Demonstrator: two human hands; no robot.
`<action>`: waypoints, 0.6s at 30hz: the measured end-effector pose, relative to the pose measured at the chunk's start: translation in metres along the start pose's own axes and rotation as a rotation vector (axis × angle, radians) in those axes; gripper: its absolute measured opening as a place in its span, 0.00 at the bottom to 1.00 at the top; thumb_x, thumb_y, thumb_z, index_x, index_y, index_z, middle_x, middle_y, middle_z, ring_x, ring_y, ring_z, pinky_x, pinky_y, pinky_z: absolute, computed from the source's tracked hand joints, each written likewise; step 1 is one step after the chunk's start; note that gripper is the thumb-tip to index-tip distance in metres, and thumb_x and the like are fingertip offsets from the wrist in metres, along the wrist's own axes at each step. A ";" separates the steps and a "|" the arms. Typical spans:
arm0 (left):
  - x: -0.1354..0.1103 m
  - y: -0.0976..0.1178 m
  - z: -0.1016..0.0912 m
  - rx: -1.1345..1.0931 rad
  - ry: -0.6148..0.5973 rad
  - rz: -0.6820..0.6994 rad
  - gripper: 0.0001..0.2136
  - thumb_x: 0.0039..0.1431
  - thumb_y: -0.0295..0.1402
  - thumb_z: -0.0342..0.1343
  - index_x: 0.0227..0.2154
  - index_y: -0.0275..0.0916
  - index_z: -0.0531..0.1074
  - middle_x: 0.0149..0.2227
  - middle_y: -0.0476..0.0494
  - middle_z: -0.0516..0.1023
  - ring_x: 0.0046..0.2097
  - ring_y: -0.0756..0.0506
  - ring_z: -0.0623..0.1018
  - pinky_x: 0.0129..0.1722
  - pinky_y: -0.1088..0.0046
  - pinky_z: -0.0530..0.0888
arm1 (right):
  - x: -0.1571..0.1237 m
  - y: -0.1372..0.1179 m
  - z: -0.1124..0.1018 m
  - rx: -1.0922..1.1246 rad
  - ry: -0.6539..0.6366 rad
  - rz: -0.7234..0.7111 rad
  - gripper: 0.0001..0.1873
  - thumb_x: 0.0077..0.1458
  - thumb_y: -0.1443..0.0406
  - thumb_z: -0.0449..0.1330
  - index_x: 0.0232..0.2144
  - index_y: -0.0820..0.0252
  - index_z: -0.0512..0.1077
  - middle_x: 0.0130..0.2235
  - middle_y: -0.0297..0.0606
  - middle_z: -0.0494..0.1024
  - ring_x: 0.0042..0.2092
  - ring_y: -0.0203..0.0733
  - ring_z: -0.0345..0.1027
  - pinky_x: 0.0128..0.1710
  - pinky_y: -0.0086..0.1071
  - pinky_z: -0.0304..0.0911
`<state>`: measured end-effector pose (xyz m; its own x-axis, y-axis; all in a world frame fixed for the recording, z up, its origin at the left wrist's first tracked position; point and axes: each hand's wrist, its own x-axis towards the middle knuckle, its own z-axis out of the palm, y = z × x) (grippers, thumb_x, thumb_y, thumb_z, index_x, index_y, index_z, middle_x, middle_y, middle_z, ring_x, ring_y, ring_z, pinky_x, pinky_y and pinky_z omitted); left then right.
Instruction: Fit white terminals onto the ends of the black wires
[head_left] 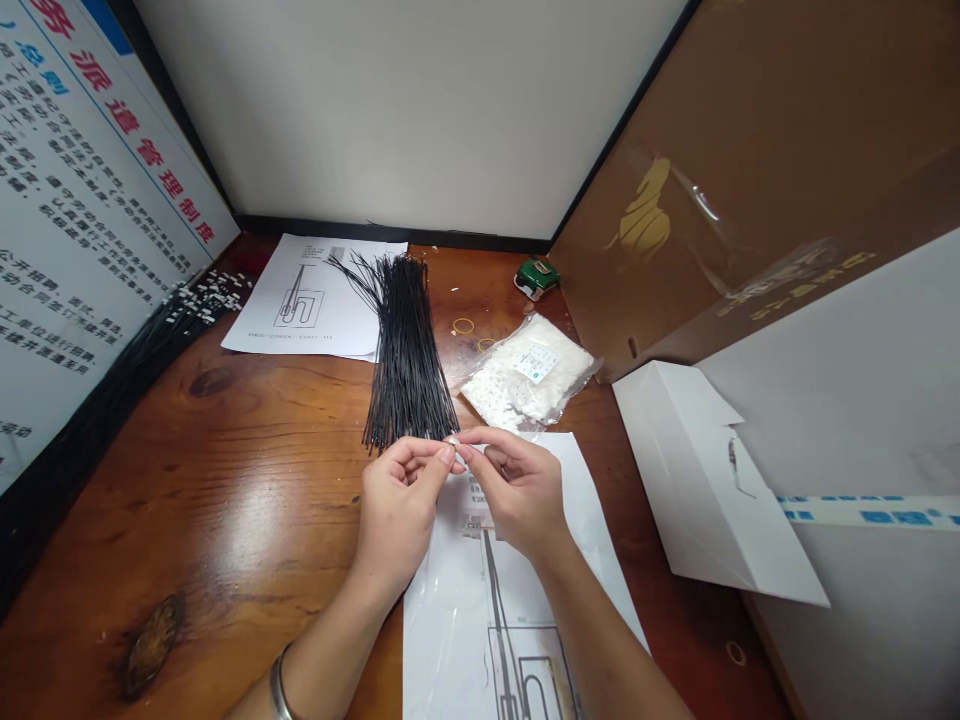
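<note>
My left hand and my right hand meet fingertip to fingertip above the top of a printed sheet. Between the tips shows a small white connector, pinched by my right thumb and forefinger. My left thumb and forefinger are closed at the same spot, seemingly on the end of a thin black wire, which is mostly hidden. Just beyond my left fingers lies a thick bundle of black wires. Past my right hand rests a clear bag of small white parts.
A second printed sheet lies partly under the bundle. More black wires with white ends run along the left panel. A green tape measure sits at the back right, with rubber bands nearby. A folded white box stands right.
</note>
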<state>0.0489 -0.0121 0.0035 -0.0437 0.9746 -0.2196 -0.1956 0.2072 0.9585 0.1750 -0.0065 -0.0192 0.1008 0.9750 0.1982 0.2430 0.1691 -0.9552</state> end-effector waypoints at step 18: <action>0.000 -0.006 0.001 0.056 0.030 0.059 0.05 0.55 0.33 0.59 0.28 0.36 0.75 0.29 0.46 0.80 0.33 0.50 0.77 0.34 0.77 0.72 | 0.004 -0.001 -0.003 -0.270 0.018 -0.461 0.07 0.56 0.73 0.57 0.34 0.59 0.74 0.21 0.28 0.70 0.18 0.29 0.49 0.20 0.27 0.56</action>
<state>0.0511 -0.0131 -0.0025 -0.0827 0.9824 -0.1674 -0.1365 0.1552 0.9784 0.1780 -0.0031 -0.0168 -0.0594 0.8055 0.5895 0.5057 0.5335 -0.6780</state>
